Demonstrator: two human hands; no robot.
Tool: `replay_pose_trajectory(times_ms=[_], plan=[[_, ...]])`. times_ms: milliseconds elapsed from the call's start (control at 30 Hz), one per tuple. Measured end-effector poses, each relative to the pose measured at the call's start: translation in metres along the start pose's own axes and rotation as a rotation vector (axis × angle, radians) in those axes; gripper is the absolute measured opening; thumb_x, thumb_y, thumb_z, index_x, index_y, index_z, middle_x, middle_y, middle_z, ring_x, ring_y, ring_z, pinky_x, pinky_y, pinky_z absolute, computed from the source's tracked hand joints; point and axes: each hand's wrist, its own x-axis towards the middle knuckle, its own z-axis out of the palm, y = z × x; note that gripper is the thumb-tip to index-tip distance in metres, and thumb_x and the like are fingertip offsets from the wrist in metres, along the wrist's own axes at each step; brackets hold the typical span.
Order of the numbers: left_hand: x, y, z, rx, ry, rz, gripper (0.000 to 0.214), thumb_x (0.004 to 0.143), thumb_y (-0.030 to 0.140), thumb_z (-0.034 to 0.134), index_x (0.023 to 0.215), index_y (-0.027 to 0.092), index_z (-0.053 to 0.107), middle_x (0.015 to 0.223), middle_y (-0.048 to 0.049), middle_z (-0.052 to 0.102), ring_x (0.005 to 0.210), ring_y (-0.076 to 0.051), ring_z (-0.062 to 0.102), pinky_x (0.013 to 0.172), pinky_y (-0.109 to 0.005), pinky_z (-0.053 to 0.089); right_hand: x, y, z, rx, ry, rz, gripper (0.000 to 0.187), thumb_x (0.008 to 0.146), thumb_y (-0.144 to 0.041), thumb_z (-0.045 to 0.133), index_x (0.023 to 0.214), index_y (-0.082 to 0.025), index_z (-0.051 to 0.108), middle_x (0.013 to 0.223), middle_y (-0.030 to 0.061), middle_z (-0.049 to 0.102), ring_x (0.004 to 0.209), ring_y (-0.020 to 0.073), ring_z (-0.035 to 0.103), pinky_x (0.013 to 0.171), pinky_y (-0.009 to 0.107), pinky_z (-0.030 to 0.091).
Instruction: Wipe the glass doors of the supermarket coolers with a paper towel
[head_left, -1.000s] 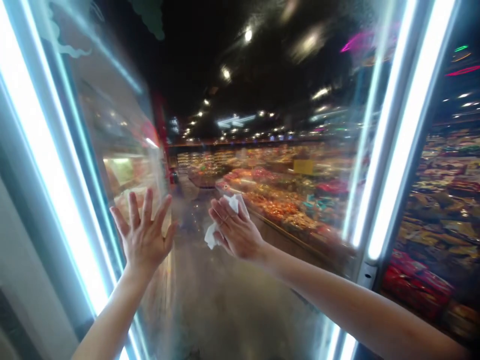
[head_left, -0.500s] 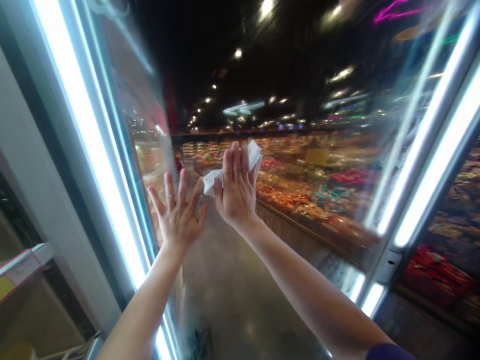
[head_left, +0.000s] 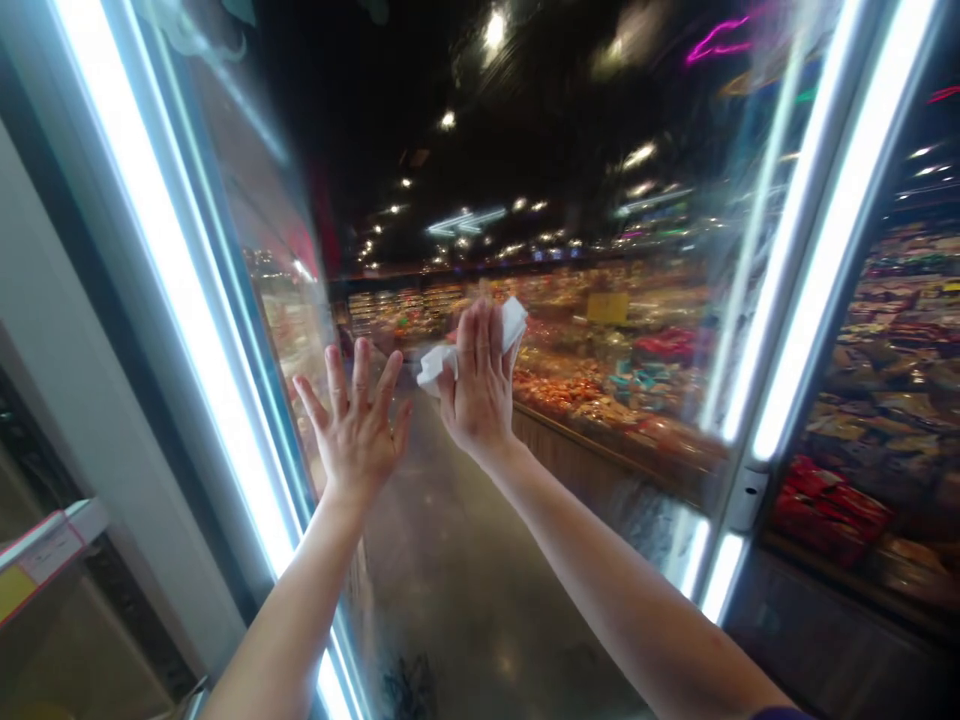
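Left of centre: one left hand [head_left: 355,432], fingers spread wide, nothing in its grip. Centre: one white cloth [head_left: 514,322], held beneath the flat right hand [head_left: 481,392], fingers together; by its look from here, light, soft, apt to bunch, best pinned under the whole palm.

The only view looks out from the person's head, facing forward and a little down — straight at a glass pane [head_left: 660,525] and through it along an aisle floor [head_left: 457,600]. It sits close behind the left hand [head_left: 352,430] and right hand [head_left: 481,385], both near mid-frame. The frame is wide, taking in a left light strip [head_left: 191,325] and a right light strip [head_left: 844,230].
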Motion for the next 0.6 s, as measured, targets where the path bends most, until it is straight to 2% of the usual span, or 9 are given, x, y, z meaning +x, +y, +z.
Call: replay_pose_trajectory(times_ms=[133,200,300,367,433,533,600], plan=[[-0.001,0.000,0.001,-0.006,0.002,-0.002,0.071,0.098,0.042,0.054,0.161,0.036,0.023,0.171,-0.0058,0.023,0.160,-0.035,0.005,0.125,-0.074,0.002,-0.053,-0.002,0.005,-0.019,-0.010,0.020,0.073,0.108,-0.030,0.029,0.164,-0.016,-0.014,0.174,0.0139,0.002,0.161,0.0283,-0.005,0.127,0.064,0.014],[0.000,0.000,0.000,-0.012,0.008,-0.002,0.071,0.097,0.042,0.054,0.161,0.036,0.023,0.171,-0.0059,0.024,0.160,-0.035,0.004,0.125,-0.074,0.003,-0.054,-0.001,0.006,-0.026,-0.014,0.018,0.074,0.107,-0.030,0.030,0.164,-0.016,-0.015,0.174,0.0140,0.001,0.161,0.0294,-0.005,0.126,0.066,0.013],[0.002,0.001,-0.001,-0.025,-0.011,-0.033,0.068,0.098,0.040,0.054,0.160,0.037,0.026,0.170,-0.0055,0.026,0.160,-0.035,0.008,0.126,-0.073,0.003,-0.035,0.001,0.004,-0.020,-0.014,0.045,0.077,0.107,-0.031,0.031,0.163,-0.017,-0.020,0.174,0.0144,0.000,0.161,0.0324,-0.006,0.125,0.069,0.013],[-0.004,0.004,0.001,-0.029,-0.015,-0.060,0.068,0.098,0.039,0.054,0.160,0.037,0.026,0.170,-0.0059,0.026,0.160,-0.034,0.009,0.126,-0.072,0.003,-0.040,0.000,0.004,-0.012,-0.010,0.056,0.076,0.107,-0.031,0.031,0.163,-0.016,-0.018,0.174,0.0143,0.000,0.161,0.0321,-0.006,0.125,0.069,0.013],[-0.023,0.009,0.007,-0.026,-0.003,-0.068,0.072,0.097,0.039,0.056,0.161,0.035,0.023,0.170,-0.0071,0.024,0.160,-0.033,0.005,0.126,-0.072,0.000,-0.067,-0.003,0.005,-0.013,-0.004,0.054,0.073,0.107,-0.030,0.031,0.164,-0.015,-0.013,0.174,0.0127,-0.002,0.161,0.0298,-0.005,0.127,0.064,0.014],[-0.071,0.022,0.021,-0.035,-0.012,-0.063,0.076,0.095,0.038,0.060,0.161,0.035,0.023,0.170,-0.0056,0.024,0.160,-0.030,0.002,0.127,-0.068,-0.004,-0.115,-0.010,0.011,-0.025,-0.006,0.039,0.071,0.107,-0.027,0.031,0.165,-0.012,-0.006,0.174,0.0095,-0.006,0.161,0.0260,-0.005,0.129,0.056,0.015],[-0.106,0.031,0.030,-0.047,-0.013,-0.091,0.075,0.094,0.034,0.061,0.160,0.038,0.025,0.169,-0.0035,0.026,0.161,-0.027,0.003,0.129,-0.064,-0.006,-0.125,-0.010,0.015,-0.020,-0.008,0.036,0.071,0.107,-0.026,0.032,0.165,-0.011,-0.005,0.174,0.0100,-0.005,0.162,0.0263,-0.004,0.129,0.056,0.016]])
